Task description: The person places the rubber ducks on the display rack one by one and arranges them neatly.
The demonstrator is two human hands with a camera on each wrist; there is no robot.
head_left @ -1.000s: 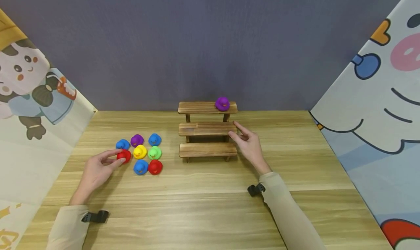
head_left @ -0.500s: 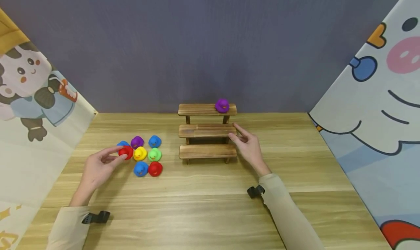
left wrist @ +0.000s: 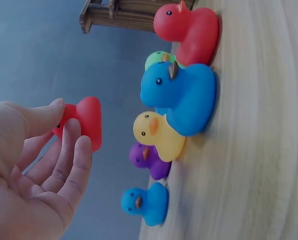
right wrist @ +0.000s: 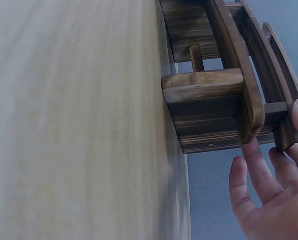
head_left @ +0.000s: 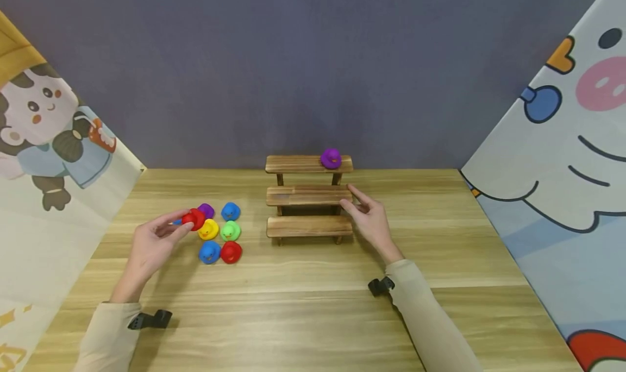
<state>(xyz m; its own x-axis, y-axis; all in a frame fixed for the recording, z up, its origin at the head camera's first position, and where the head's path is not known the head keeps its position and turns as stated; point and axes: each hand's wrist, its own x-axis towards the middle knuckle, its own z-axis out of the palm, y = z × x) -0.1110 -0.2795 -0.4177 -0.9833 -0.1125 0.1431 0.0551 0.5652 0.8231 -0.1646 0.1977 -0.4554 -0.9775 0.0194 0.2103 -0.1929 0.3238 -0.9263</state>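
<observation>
My left hand [head_left: 152, 248] pinches a red rubber duck [left wrist: 91, 122] between thumb and fingers, raised off the table. In the head view it hovers over the left side of the duck group, partly covering a blue duck [head_left: 177, 222] and a purple duck [head_left: 206, 211]. My right hand [head_left: 374, 220] grips the right end of the middle tier of a three-tier wooden stand [head_left: 309, 196], thumb at the front edge and index finger at the back. A purple duck [head_left: 331, 158] sits on the top tier, toward its right end.
Around the held duck stand a yellow duck [head_left: 208, 229], a green duck [head_left: 230, 231], two more blue ducks [head_left: 210, 252] and another red duck [head_left: 231, 252]. Behind the wooden table [head_left: 293, 317] rises a grey-blue panel [head_left: 303, 68]; cartoon-printed panels flank both sides.
My left hand has lifted the red duck from the left of the group and carried it slightly right and away from me. The right hand stays at the stand.
</observation>
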